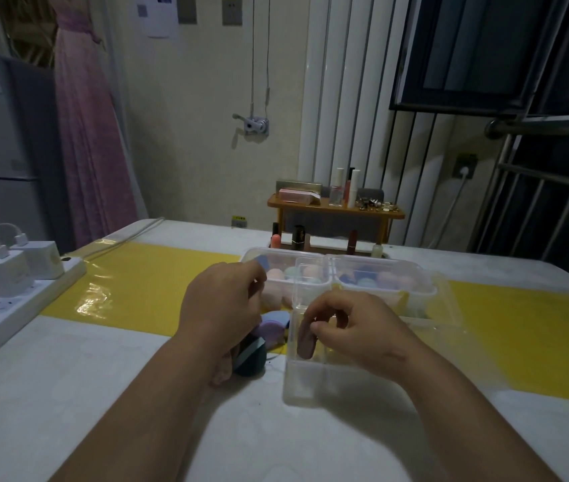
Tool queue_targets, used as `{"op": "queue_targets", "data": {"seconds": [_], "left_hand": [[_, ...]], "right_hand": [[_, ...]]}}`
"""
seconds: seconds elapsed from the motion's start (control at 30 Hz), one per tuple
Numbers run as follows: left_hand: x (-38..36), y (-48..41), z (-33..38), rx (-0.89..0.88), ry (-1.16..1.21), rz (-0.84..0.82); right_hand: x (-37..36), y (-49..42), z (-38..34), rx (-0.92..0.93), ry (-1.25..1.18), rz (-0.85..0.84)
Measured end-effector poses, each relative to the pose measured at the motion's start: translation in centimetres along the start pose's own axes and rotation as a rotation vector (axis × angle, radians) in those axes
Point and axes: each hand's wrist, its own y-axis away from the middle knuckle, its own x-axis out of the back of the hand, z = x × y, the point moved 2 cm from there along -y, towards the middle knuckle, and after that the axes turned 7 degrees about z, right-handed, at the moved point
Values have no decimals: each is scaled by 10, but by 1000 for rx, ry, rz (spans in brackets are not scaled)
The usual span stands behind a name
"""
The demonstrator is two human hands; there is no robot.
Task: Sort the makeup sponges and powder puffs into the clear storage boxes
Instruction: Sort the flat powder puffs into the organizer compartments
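My right hand (356, 330) pinches a mauve powder puff (305, 342) on edge inside the tall clear box (311, 387) nearest me. My left hand (222, 304) hovers with curled fingers over a small pile on the table: a lilac puff (272, 325), a dark teal sponge (250, 356) and a pinkish sponge (222, 373) partly hidden under my wrist. I cannot tell whether its fingers hold anything. Behind stand two low clear boxes, the left one (253, 253) and the right one (425, 290), both with pastel sponges inside.
A white power strip (8, 304) with two chargers lies at the table's left edge. Lipsticks and a small wooden shelf (335, 207) with cosmetics stand behind the boxes. A yellow strip (144, 280) crosses the white tabletop. A clear lid (450, 307) lies by the right box.
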Motion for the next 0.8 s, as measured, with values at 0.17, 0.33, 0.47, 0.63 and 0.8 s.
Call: {"op": "queue_targets", "data": {"seconds": [0.17,0.33,0.47,0.63,0.8], "left_hand": [[0,-1,-2,5,-3,15],[1,0,0,-12,-11,-10],[1,-2,1,-79,-7,-99],[-3,1,3,-140,1,-259],[-7,3,1,-123,8,-336]], "right_hand": [[-1,-1,1,-7,21,-2],[0,1,0,-21,0,14],[2,0,1,-21,-19,70],[1,-2,5,-19,-4,80],[-1,-4,6,-14,28,78]]}}
